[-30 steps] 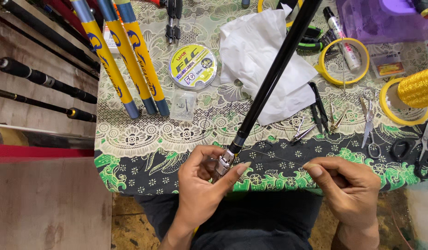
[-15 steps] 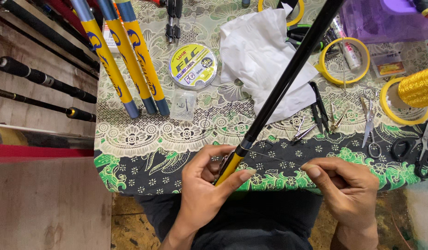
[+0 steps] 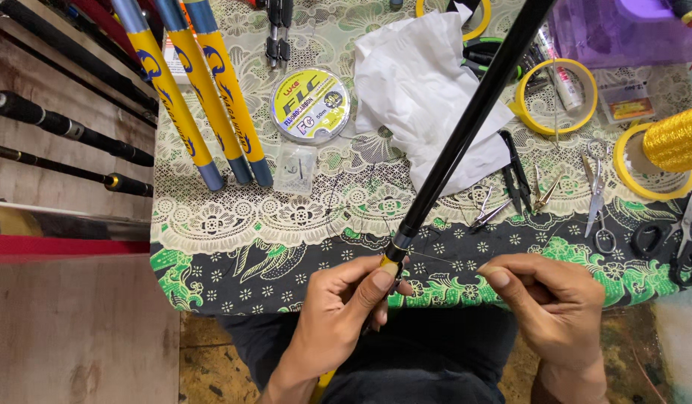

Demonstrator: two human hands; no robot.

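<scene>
The left hand [image 3: 342,310] is clenched around the yellow lower end of a black rod [image 3: 465,127], thumb pressed at the joint. The right hand [image 3: 552,303] pinches a thin thread [image 3: 443,259] running to that joint. The rod slants up and rightward, over the patterned tablecloth [image 3: 233,232] and white paper [image 3: 413,82].
</scene>
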